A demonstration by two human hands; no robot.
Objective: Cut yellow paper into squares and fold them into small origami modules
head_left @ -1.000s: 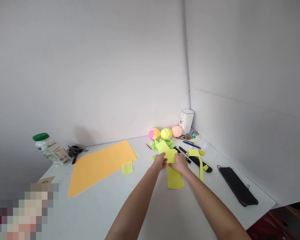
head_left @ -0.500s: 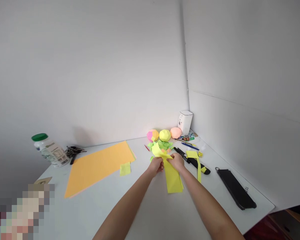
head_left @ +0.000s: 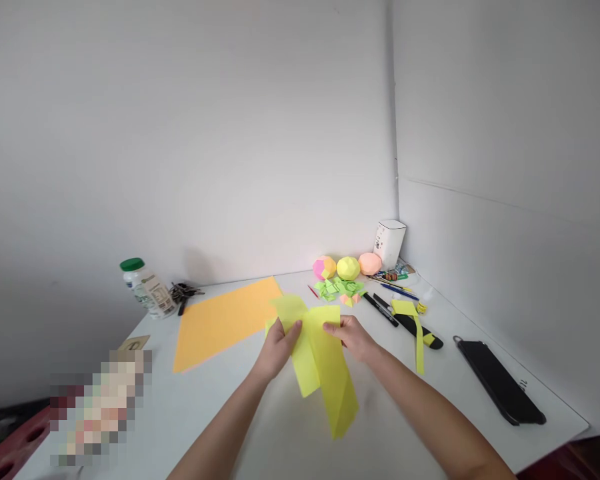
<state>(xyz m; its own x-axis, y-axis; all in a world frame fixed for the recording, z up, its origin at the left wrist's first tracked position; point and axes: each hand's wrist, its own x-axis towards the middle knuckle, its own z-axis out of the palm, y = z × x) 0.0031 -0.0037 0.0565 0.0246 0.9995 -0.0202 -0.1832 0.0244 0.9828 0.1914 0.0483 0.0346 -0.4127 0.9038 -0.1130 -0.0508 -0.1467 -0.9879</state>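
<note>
Two yellow paper pieces hang between my hands above the white table (head_left: 220,413). My left hand (head_left: 279,348) pinches the left yellow paper strip (head_left: 305,369), its thumb lying on top. In my right hand (head_left: 354,335) the thumb and fingers grip the upper right part of the other yellow paper strip (head_left: 336,380), which shows a fold near its lower end. Whether the two strips are still joined near the top I cannot tell. Past the hands lie several small folded green paper pieces (head_left: 337,288) and a few peach ones (head_left: 351,301).
An orange paper sheet (head_left: 225,320) lies on the left, near a green-capped bottle (head_left: 153,291) and keys (head_left: 186,291). Paper balls (head_left: 349,268) stand by a white box (head_left: 391,243). Rightward are a black cutter (head_left: 420,331), yellow scrap (head_left: 419,343), a marker (head_left: 381,311) and a black phone case (head_left: 500,381).
My hands have moved apart, and the single yellow strip now shows as two pieces, one in each hand. The view has shifted left, so the table's things sit further right.
</note>
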